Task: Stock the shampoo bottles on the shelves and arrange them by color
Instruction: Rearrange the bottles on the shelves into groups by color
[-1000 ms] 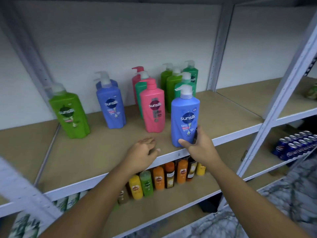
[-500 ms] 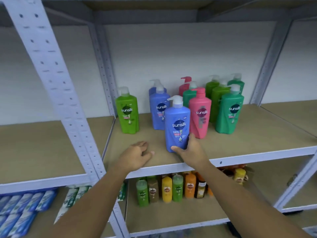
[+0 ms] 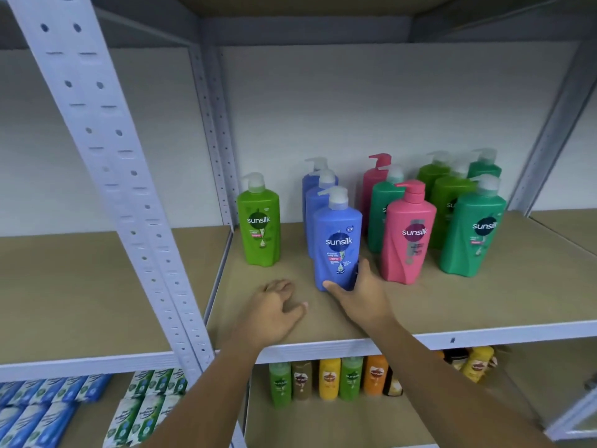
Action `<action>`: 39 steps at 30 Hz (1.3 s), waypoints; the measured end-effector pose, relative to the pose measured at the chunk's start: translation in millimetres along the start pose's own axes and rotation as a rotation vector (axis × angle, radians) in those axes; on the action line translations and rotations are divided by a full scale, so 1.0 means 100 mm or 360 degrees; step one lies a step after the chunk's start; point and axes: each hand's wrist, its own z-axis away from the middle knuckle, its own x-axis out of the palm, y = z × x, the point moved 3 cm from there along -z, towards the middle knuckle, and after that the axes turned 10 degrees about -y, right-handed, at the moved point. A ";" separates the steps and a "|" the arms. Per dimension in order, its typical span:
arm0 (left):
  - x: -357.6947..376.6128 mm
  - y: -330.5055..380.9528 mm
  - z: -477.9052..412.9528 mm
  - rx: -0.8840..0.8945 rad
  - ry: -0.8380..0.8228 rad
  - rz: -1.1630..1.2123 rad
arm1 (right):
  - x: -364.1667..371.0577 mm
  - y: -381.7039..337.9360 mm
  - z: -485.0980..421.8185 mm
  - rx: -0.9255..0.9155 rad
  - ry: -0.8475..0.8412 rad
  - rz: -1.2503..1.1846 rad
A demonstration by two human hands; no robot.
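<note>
Blue Sunsilk bottle [image 3: 337, 240], gripped in my right hand [image 3: 360, 299], just joined the other blues [image 3: 318, 195] ahead; left hand [image 3: 274, 310] rests loose beside it.

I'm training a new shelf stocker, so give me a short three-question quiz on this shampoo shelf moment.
1. What colour is the Sunsilk bottle that the right hand grips? A pink, B blue, C green.
2. True or false: the left hand holds the lone light green bottle.
3. How many bottles, that one included, stand in its front-to-back row?

Key: 1 B. 2 False: it rests on the shelf board and holds nothing. 3 Three.
</note>
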 end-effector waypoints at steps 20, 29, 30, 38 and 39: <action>0.02 0.00 -0.02 0.0010 0.0037 0.0019 | 0.01 0.08 -0.05 -0.0065 -0.0076 0.0016; 0.00 0.01 -0.01 0.0011 0.0046 0.0008 | 0.03 0.07 -0.07 -0.0030 -0.0068 0.0125; 0.00 0.01 -0.01 0.0010 0.0044 0.0006 | 0.03 0.07 -0.07 -0.0027 -0.0069 0.0131; 0.01 -0.01 -0.01 -0.0003 0.0032 -0.0008 | 0.03 0.07 -0.08 -0.0019 -0.0063 0.0179; 0.01 -0.01 -0.02 -0.0001 0.0031 -0.0015 | 0.03 0.07 -0.08 -0.0022 -0.0063 0.0182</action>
